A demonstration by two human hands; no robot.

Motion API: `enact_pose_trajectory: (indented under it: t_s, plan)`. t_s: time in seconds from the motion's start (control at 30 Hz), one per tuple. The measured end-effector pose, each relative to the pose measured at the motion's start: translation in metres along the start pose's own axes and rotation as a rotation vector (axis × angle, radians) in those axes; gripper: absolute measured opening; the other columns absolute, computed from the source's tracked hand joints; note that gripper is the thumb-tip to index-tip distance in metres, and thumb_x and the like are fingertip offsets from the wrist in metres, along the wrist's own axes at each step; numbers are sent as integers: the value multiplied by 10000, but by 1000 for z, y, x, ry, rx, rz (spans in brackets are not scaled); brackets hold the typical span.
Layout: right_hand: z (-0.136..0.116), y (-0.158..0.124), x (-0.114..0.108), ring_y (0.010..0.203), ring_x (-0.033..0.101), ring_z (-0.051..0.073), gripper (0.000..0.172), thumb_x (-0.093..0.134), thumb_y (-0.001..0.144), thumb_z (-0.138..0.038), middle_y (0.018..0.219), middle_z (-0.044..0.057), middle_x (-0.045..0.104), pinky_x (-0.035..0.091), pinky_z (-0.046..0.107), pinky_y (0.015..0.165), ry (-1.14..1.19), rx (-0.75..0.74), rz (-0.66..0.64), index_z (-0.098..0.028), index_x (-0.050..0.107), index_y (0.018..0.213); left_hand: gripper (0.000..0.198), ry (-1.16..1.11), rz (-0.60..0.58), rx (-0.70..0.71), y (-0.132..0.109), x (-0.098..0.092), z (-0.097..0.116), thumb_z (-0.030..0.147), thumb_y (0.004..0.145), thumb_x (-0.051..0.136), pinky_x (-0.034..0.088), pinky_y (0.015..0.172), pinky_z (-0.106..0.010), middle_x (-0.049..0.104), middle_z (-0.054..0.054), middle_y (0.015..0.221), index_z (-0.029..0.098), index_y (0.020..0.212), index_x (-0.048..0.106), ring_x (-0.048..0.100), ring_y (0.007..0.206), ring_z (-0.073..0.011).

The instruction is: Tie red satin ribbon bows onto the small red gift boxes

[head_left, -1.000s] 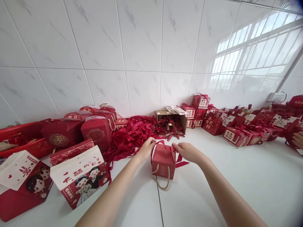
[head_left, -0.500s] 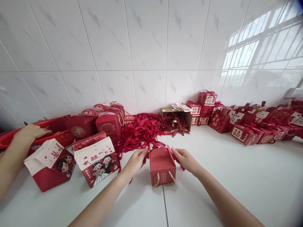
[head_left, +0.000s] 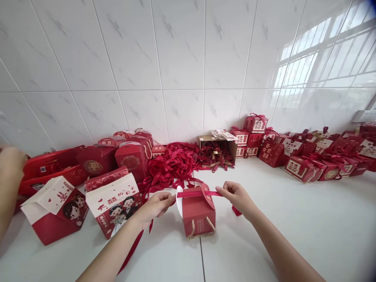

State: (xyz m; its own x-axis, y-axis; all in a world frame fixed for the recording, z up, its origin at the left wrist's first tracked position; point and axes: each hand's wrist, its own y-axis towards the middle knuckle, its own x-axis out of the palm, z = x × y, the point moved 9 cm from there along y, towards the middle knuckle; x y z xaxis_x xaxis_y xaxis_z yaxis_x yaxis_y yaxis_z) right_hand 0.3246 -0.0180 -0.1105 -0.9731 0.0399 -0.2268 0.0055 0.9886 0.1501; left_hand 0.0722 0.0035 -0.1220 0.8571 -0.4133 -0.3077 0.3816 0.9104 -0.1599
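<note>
A small red gift box (head_left: 199, 211) with a twisted cream rope handle (head_left: 202, 235) stands on the white table in front of me. A red ribbon (head_left: 194, 193) runs taut across its top, between its raised side flaps. My left hand (head_left: 160, 203) pinches the ribbon just left of the box, and a long tail hangs below that hand. On the other side, my right hand (head_left: 235, 196) pinches the ribbon, with a short end dangling under the fingers. Both hands are closed and apart from the box walls.
Behind the box lies a heap of red ribbons (head_left: 176, 162) beside an open cardboard box (head_left: 217, 154) of ribbon pieces. Finished-looking boxes (head_left: 302, 168) crowd the right. Two illustrated boxes (head_left: 114, 203) stand left, near a red basket (head_left: 53, 166). Another person's arm (head_left: 10, 184) is at far left.
My hands have moved apart, drawing the ribbon straight over the box top. The left flap now leans outward. The other person's hand has pulled back from the red basket toward the left edge.
</note>
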Motion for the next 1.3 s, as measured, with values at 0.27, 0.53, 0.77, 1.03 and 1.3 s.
enact_pose_trajectory:
  t_s: [0.27, 0.53, 0.77, 1.03, 1.3]
  plan:
    - [7, 1, 4, 494, 231, 77, 525, 559, 736, -649, 551, -65, 276, 200, 220, 453, -88, 16, -20, -207, 318, 588, 475, 121, 100, 56, 8, 19, -14, 604, 699, 608, 214, 523, -228, 361, 64, 570, 191, 586, 403, 302, 547, -99]
    - [13, -1, 11, 495, 231, 77, 513, 511, 766, -652, 563, -66, 262, 191, 206, 422, -199, 40, -180, -211, 299, 610, 473, 236, 158, -2, 7, -2, -25, 594, 624, 667, 218, 530, -235, 386, 59, 531, 191, 551, 431, 324, 535, -115]
    - [12, -2, 7, 590, 408, 107, 475, 506, 806, -621, 617, -38, 426, 320, 235, 546, -134, 26, -186, -197, 378, 635, 475, 165, 206, 5, -7, -29, -8, 586, 643, 673, 186, 503, -230, 305, 81, 511, 193, 564, 418, 253, 501, -92]
    - [15, 5, 1, 571, 422, 124, 487, 512, 776, -663, 623, -14, 489, 333, 245, 520, -121, -12, -3, -203, 425, 642, 388, 193, 287, 63, -2, -24, -14, 554, 654, 663, 315, 536, -239, 488, 34, 616, 200, 660, 506, 434, 558, -137]
    - [9, -27, -9, 514, 397, 150, 592, 359, 836, -690, 528, 8, 421, 315, 284, 512, -340, 104, -5, -202, 553, 563, 253, 406, 294, 95, -40, 12, 4, 415, 734, 618, 242, 506, -262, 494, 11, 499, 237, 554, 611, 415, 466, -165]
